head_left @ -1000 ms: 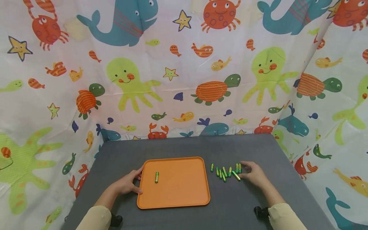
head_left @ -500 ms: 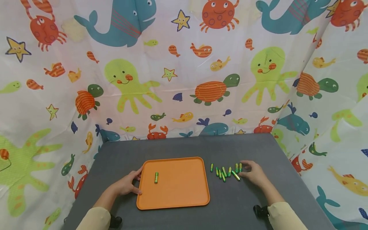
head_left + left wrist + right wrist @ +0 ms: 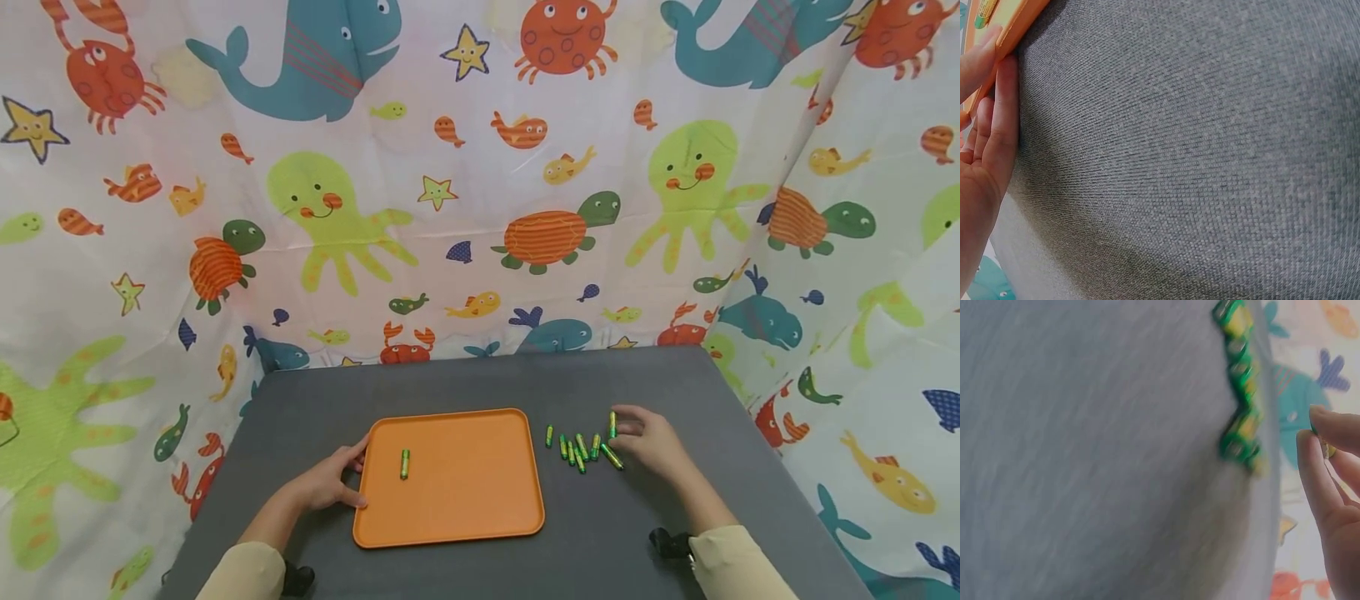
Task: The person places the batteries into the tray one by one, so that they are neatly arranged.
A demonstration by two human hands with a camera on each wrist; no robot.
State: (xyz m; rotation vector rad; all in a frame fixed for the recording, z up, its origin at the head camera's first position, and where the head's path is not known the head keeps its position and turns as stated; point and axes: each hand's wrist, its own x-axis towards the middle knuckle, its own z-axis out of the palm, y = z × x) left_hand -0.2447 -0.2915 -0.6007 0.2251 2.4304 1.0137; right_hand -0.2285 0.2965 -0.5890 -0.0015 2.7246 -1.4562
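Batteries [image 3: 581,448], small green and yellow cylinders, lie in a loose cluster on the grey table [image 3: 480,383] just right of the orange tray [image 3: 465,500]. The right hand [image 3: 647,442] sits at the right end of that cluster, and its fingertips [image 3: 1316,434] pinch one battery [image 3: 612,423] lifted a little off the rest; in the right wrist view a glint of yellow shows between thumb and finger, though the picture is blurred by motion. The other batteries lie just beside the hand, some touching each other, at slightly different angles, one of them [image 3: 549,435] a little apart toward the tray.

The left hand [image 3: 327,482] rests at the tray's left edge, thumb [image 3: 979,59] up on the rim and fingers curled against the side wall, so it grips the tray; the left wrist view shows the orange rim [image 3: 1019,22] pressed against the thumb and forefinger. A single battery [image 3: 405,463] lies inside the tray, near its left side, lengthwise toward the far edge and well apart from the cluster.

Cream sleeves [image 3: 731,567] cover both forearms. Behind and to both sides of the table hangs a white curtain [image 3: 480,167] printed with whales, crabs, octopuses, turtles and starfish.
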